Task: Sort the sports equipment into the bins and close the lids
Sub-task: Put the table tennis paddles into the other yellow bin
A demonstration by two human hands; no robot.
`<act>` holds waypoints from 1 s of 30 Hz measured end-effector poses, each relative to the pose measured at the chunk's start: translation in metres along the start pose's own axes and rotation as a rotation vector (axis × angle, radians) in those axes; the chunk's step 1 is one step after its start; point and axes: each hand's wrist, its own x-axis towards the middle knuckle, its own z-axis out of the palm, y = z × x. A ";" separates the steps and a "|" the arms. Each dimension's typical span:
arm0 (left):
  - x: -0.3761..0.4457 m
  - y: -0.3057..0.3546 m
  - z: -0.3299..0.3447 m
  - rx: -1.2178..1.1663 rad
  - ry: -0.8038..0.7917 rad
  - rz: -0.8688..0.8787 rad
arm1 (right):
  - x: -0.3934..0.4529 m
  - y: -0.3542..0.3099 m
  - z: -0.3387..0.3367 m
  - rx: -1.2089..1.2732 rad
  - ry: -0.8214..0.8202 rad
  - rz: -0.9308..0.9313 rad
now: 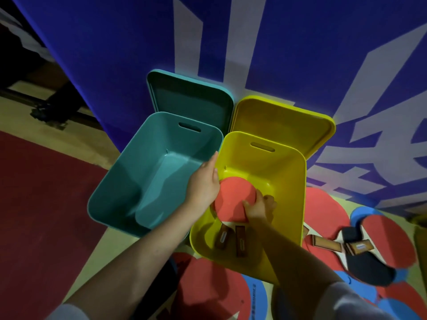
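Blue wall panel [115,54] beyond both hands. Teal bin [129,181] under and left of left hand [204,181], open, lid [191,98] propped behind. Yellow bin [291,181] around right hand [257,210] — red paddle [231,197] inside, gripped there, handles [240,241] nearer. Left hand loose-fingered, resting at the shared rims. More paddles [379,241] on floor, right.

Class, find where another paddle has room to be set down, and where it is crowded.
Free: the teal bin, bare inside. Crowded: the yellow bin, where the right hand lowers red paddles and the left hand rests on its rim.
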 end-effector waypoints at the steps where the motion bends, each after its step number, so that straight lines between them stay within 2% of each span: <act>1: 0.000 0.001 -0.001 0.011 -0.005 0.001 | 0.000 -0.001 -0.002 -0.126 -0.025 -0.034; 3: 0.000 0.004 -0.002 0.026 -0.018 -0.012 | 0.002 -0.007 -0.011 -0.210 -0.069 -0.052; 5: 0.000 0.007 -0.003 0.022 -0.031 -0.024 | 0.002 -0.021 -0.026 -0.182 -0.080 -0.103; 7: -0.001 0.009 -0.006 0.038 -0.015 -0.001 | -0.002 -0.034 -0.047 -0.058 -0.065 -0.246; 11: -0.007 0.021 -0.014 0.133 0.120 0.164 | -0.037 -0.034 -0.119 0.262 0.011 -0.643; 13: -0.015 0.048 -0.016 0.024 0.144 0.204 | -0.053 -0.013 -0.158 0.345 0.125 -0.688; 16: -0.037 0.113 -0.008 -0.239 0.078 0.252 | -0.063 0.043 -0.201 0.481 0.268 -0.499; 20: -0.078 0.182 0.027 -0.414 -0.134 0.358 | -0.075 0.131 -0.228 0.534 0.392 -0.146; 25: -0.129 0.207 0.091 -0.412 -0.375 0.329 | -0.098 0.226 -0.228 0.487 0.372 0.053; 30: -0.153 0.185 0.153 -0.218 -0.484 0.176 | -0.096 0.294 -0.212 0.393 0.242 0.166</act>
